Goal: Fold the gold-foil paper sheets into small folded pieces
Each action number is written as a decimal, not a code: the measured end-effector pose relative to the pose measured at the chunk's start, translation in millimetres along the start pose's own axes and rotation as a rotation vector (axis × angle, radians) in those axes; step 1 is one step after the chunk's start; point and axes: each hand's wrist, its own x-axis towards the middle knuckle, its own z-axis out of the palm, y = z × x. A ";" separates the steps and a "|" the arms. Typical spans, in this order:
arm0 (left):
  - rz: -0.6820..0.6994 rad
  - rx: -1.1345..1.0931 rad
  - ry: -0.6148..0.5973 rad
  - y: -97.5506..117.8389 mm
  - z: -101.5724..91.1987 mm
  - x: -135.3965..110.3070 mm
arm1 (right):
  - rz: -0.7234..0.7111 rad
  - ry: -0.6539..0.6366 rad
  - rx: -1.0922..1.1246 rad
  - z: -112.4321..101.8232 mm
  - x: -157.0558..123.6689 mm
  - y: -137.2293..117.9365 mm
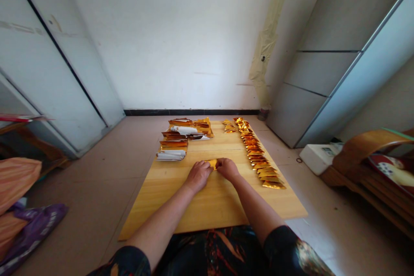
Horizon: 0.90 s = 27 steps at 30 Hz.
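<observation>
I am pinching a gold foil sheet (pixel 212 163) between my left hand (pixel 198 175) and right hand (pixel 228 169) at the wooden board's (pixel 213 207) middle, many folded pieces (pixel 258 159) lining its right edge, seemingly unfolded stacks (pixel 177 140) waiting far-left.

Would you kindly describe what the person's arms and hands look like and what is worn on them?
Both forearms are bare. The left sleeve and right sleeve are short, of dark cloth with reddish and golden-green print. The left hand and right hand wear no gloves; no watch or bracelet shows at the wrists.
</observation>
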 end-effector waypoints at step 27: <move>-0.079 -0.130 0.158 -9.1 2.2 -17.9 | 0.242 -0.087 -0.095 -11.5 2.1 -19.8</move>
